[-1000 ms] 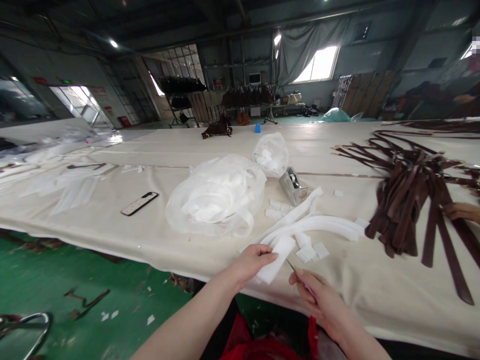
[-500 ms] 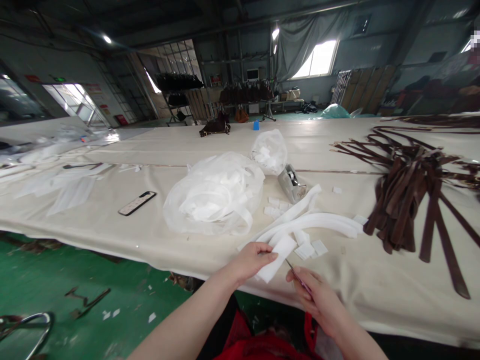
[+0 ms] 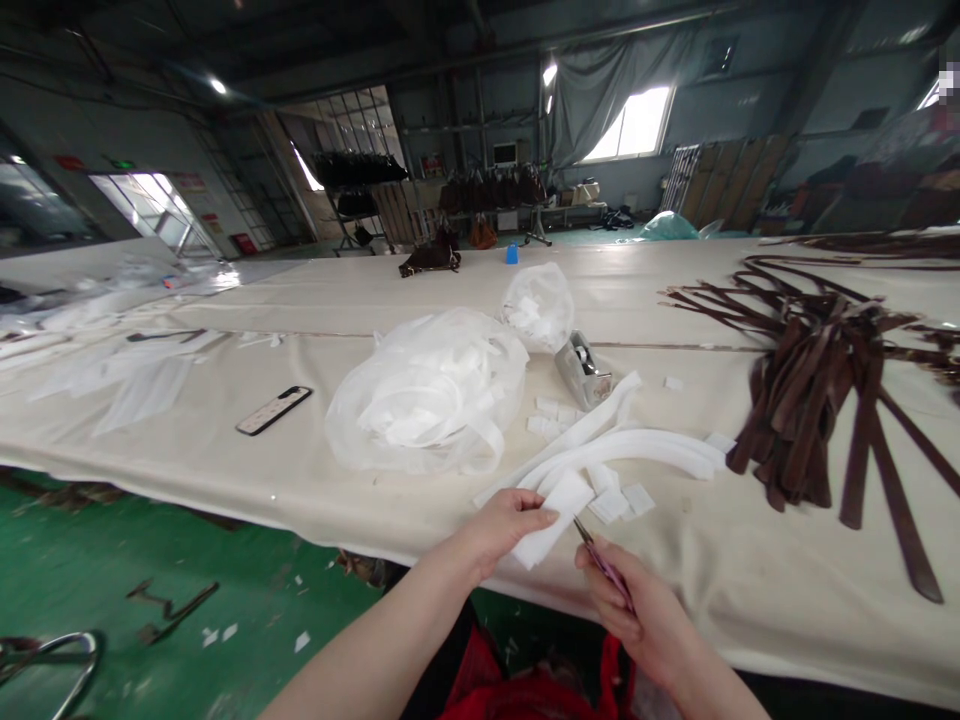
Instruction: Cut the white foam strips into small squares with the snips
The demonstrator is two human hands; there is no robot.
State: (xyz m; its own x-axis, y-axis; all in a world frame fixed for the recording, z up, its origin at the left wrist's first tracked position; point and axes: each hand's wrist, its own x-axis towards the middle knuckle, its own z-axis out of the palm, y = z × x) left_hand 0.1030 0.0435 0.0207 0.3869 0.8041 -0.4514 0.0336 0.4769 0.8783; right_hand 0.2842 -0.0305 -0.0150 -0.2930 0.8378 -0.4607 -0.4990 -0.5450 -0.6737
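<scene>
My left hand [image 3: 504, 528] pinches a flat white foam strip [image 3: 553, 520] near the table's front edge. Closed around a pair of small scissors [image 3: 609, 570] with pinkish handles, my right hand [image 3: 637, 600] sits just right of the strip. The scissors' tips are close to the strip's right edge; I cannot tell whether they touch it. Small cut white pieces [image 3: 637, 499] lie just beyond my hands. Behind these, long white foam strips [image 3: 660, 446] curve across the table.
A clear bag [image 3: 420, 390] of white strips and a smaller bag [image 3: 537, 305] stand ahead, beside a tape dispenser [image 3: 583, 370]. A phone [image 3: 274, 411] lies left. Brown straps [image 3: 814, 400] are heaped at right on the cream-covered table [image 3: 300, 500].
My right hand and the scissors have shifted slightly, and more of the scissors' metal now shows. My left hand keeps its hold on the foam strip almost unmoved.
</scene>
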